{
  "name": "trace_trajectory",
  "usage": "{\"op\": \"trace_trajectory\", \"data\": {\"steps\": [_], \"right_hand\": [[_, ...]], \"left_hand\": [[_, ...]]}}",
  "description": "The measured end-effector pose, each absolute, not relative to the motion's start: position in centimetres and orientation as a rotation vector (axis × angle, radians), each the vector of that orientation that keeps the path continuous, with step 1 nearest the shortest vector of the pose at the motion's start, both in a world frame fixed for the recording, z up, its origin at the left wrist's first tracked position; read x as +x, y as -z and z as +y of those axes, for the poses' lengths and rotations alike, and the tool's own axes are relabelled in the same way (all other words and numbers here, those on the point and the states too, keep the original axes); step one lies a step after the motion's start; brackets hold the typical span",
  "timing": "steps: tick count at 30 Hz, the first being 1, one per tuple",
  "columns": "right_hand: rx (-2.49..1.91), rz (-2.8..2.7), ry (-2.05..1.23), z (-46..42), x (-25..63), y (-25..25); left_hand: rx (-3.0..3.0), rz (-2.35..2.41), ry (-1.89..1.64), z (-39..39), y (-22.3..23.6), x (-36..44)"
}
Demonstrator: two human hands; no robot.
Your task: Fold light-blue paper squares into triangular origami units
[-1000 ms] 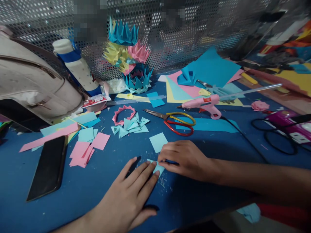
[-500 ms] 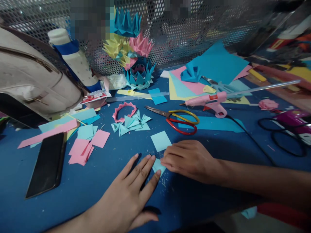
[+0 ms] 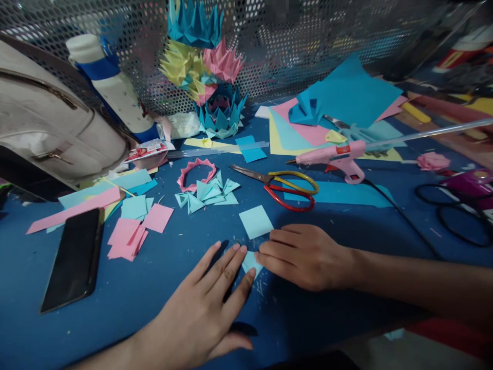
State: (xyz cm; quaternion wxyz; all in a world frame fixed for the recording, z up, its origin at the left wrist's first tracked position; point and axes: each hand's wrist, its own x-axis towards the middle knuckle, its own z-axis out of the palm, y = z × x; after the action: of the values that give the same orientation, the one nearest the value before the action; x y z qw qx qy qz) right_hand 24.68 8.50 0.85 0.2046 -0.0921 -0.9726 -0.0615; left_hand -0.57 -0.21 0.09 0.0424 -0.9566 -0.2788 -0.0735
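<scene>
A small light blue paper piece (image 3: 251, 263), folded to a point, lies flat on the table between my hands. My left hand (image 3: 210, 293) is open and palm down, its fingers stretched out and fingertips on the left side of that paper. With its fingers curled together, my right hand (image 3: 304, 257) pinches or presses the paper's right corner; its thumb is hidden. Just beyond lies a flat light blue paper square (image 3: 256, 222). Farther back, folded light blue triangles (image 3: 215, 192) are heaped against a pink folded-paper ring (image 3: 197, 174).
Scissors (image 3: 269, 180) and a pink glue gun (image 3: 335, 156) lie behind my right hand. A phone (image 3: 73, 262) and pink paper squares (image 3: 127, 239) are at left. Paper flowers (image 3: 196, 25) stand before a perforated metal panel (image 3: 277, 56). A white bottle (image 3: 115, 92) leans beside a bag (image 3: 57, 118).
My right hand has slid slightly to the right, its fingertips still at the paper's edge. My left hand stays in place. The view has shifted a little.
</scene>
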Motion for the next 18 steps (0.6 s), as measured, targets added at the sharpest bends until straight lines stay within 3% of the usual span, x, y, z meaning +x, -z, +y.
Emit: {"op": "trace_trajectory", "data": {"steps": [18], "right_hand": [[-0.127, -2.753, 0.206, 8.86, 24.99, -0.4]], "left_hand": [[-2.903, -0.87, 0.282, -0.32, -0.18, -0.3]]}}
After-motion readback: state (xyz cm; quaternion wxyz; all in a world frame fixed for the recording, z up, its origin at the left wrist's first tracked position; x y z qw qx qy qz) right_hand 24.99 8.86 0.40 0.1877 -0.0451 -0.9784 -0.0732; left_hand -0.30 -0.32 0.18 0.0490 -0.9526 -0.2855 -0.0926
